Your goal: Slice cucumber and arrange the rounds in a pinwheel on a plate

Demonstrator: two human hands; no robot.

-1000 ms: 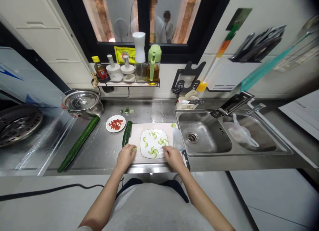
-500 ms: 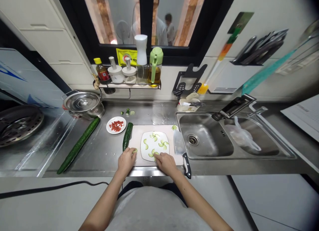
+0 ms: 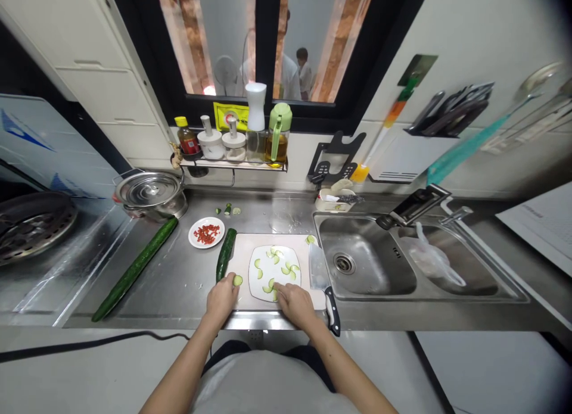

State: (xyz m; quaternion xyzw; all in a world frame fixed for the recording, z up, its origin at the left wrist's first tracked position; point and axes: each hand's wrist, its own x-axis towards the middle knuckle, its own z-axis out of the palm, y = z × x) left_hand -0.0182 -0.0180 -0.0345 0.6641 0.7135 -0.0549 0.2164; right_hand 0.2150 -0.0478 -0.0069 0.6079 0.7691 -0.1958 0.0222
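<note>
Between the fingertips of my left hand [image 3: 221,298] are pale green cucumber slices [image 3: 238,280], held over the left edge of the cutting board [image 3: 243,253]. My right hand [image 3: 294,302] is closed, with its fingertips on a cucumber slice [image 3: 274,293] at the lower edge of a square white plate [image 3: 264,265]. Curved slices lie on this plate in small pinwheel-like groups, with a pair at its left. A cut cucumber [image 3: 226,254] rests along the board's left side. On the right, a cleaver [image 3: 318,268] lies with its black handle toward me.
A small plate [image 3: 192,235] of chopped red pieces sits left of the board. Farther left are a whole cucumber [image 3: 136,268] and a lidded steel pot [image 3: 154,196]. The double sink [image 3: 370,289] is at right. Seasonings stand on a wall rack [image 3: 241,165]; people show beyond the window.
The view has tilted, so the counter sits lower in the picture. The slices in my left hand now show their round faces more fully. My right hand stays at the plate's lower edge.
</note>
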